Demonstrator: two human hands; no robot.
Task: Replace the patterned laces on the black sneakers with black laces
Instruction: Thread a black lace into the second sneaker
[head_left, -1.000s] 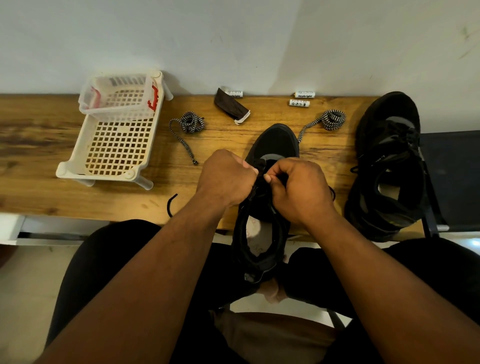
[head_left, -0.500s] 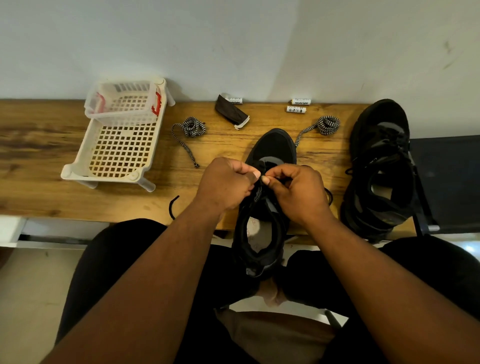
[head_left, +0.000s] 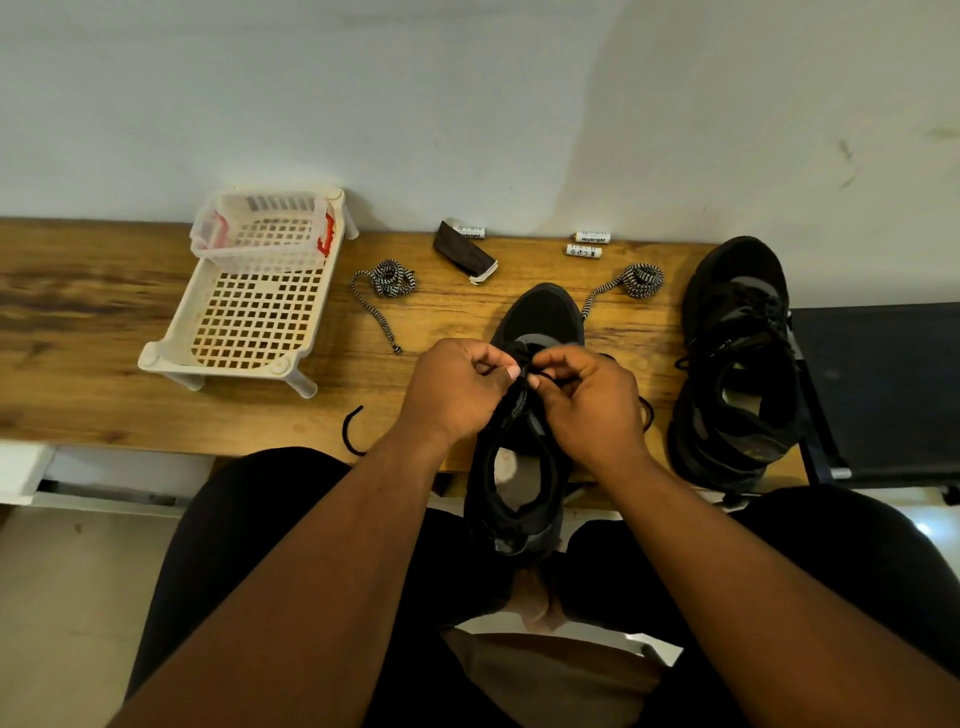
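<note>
A black sneaker (head_left: 540, 317) lies toe-away across the front edge of the wooden bench, its heel over my lap. My left hand (head_left: 457, 389) and my right hand (head_left: 592, 400) meet over its tongue, each pinching the black lace (head_left: 537, 373) between thumb and fingers. A loose end of black lace (head_left: 349, 432) curls on the bench to the left. The second black sneaker (head_left: 737, 364) stands at the right with black laces in it. Two coiled black-and-white patterned laces (head_left: 390, 278) (head_left: 641, 279) lie behind.
A white plastic basket (head_left: 249, 312) with a smaller one inside sits on the wooden bench (head_left: 78, 338) at the left. A dark folded pouch (head_left: 465, 254) and small white tubes (head_left: 592, 238) lie by the wall. A black seat (head_left: 883, 389) adjoins at right.
My hands have shifted slightly toward the toe of the sneaker and my right fingers have opened a little around the lace. Everything on the bench stays put.
</note>
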